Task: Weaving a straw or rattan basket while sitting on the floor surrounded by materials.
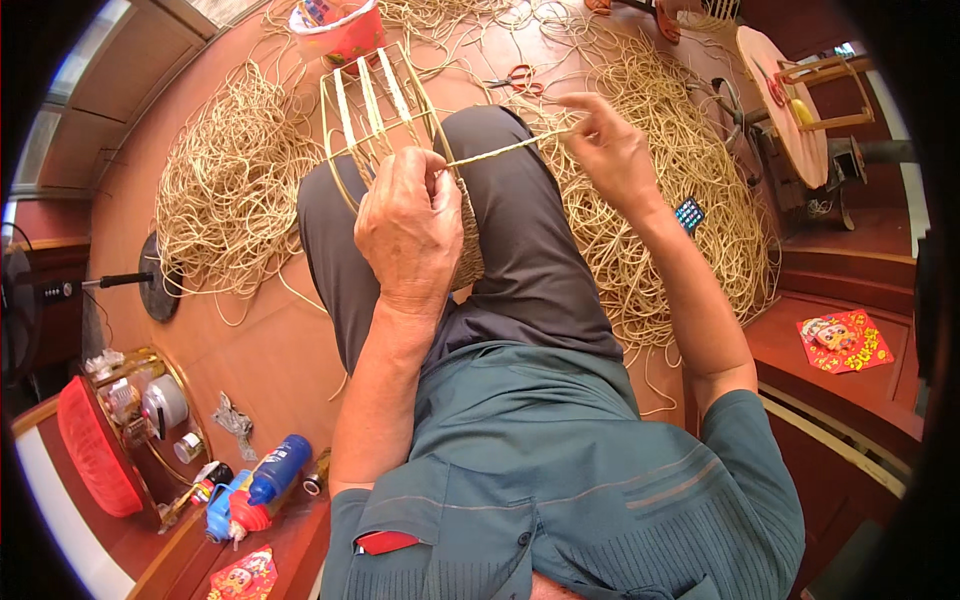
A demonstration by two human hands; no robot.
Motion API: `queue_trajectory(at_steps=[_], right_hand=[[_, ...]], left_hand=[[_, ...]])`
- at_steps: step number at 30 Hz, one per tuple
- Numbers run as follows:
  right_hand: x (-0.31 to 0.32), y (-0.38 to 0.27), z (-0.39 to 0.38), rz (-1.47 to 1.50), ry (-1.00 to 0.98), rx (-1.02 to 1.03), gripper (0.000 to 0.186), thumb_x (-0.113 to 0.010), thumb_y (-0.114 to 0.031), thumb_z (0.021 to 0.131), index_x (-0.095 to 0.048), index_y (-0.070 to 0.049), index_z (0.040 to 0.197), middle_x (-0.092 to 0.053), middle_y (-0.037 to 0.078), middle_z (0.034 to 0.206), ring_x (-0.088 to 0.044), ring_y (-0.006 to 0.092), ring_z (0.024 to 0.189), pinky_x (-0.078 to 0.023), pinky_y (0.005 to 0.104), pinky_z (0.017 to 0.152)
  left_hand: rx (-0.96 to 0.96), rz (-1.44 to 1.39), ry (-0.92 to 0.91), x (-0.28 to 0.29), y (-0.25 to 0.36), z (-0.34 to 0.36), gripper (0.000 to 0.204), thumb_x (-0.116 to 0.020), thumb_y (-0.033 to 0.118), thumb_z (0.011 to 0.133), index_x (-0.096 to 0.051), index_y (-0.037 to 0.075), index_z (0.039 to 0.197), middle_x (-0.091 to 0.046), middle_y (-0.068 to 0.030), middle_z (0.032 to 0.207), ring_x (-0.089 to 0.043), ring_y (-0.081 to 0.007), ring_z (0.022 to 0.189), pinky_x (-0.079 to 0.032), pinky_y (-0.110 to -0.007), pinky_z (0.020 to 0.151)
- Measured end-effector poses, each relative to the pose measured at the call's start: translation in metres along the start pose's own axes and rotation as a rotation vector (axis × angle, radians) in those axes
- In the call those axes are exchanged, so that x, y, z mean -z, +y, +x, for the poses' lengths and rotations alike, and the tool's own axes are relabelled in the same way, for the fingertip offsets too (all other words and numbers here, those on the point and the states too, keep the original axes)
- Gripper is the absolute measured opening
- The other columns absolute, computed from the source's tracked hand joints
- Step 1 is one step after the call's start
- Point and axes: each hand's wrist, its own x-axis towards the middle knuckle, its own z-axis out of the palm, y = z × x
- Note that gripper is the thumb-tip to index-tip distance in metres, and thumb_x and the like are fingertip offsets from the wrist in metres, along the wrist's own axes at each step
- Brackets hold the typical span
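A gold-coloured wire frame [326, 125] with pale strips [370, 95] across it rests on my lap between the knees. Its near part is covered in woven tan cord [469, 238], partly hidden behind my left hand [408, 225]. That hand is closed at the frame's edge, thumb against the bent fingers, where the cord comes out. A length of twisted cord [505, 149] runs taut from there to my right hand [612, 150], raised over the right knee. Thumb and fingers of the right hand pinch the cord, with the index finger partly stretched out.
Loose cord heaps lie on the floor, one left [225, 180] and one right [670, 130]. Red-handled scissors [518, 80] lie ahead, near a red bucket [345, 38]. A phone-like device [688, 214] sits on the right heap. Bottles [280, 468] stand at lower left.
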Motion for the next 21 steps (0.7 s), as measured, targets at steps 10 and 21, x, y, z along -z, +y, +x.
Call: queue_trajectory(at_steps=[10,21], right_hand=[[-0.032,-0.022,-0.046,-0.094,0.04,0.357,0.018,-0.072,-0.003,0.097,-0.074,-0.005,0.115,-0.075,0.013,0.111,-0.073,0.0233,0.083,-0.06,0.0373,0.077],[-0.062,-0.043,-0.014,0.374,-0.279,0.037,0.04,-0.065,-0.004,0.096,-0.069,0.002,0.136,-0.077,0.011,0.115,-0.071,0.0135,0.082,-0.06,0.0316,0.069]], left_hand=[[-0.113,-0.022,0.02,0.001,-0.006,-0.007,0.008,-0.078,0.008,0.095,-0.075,0.007,0.102,-0.069,-0.009,0.096,-0.071,-0.0287,0.084,-0.056,-0.042,0.078],[-0.239,0.076,-0.014,0.007,-0.006,-0.017,0.015,-0.077,0.008,0.097,-0.077,0.008,0.113,-0.066,-0.0096,0.103,-0.067,-0.0307,0.098,-0.054,-0.043,0.088]])
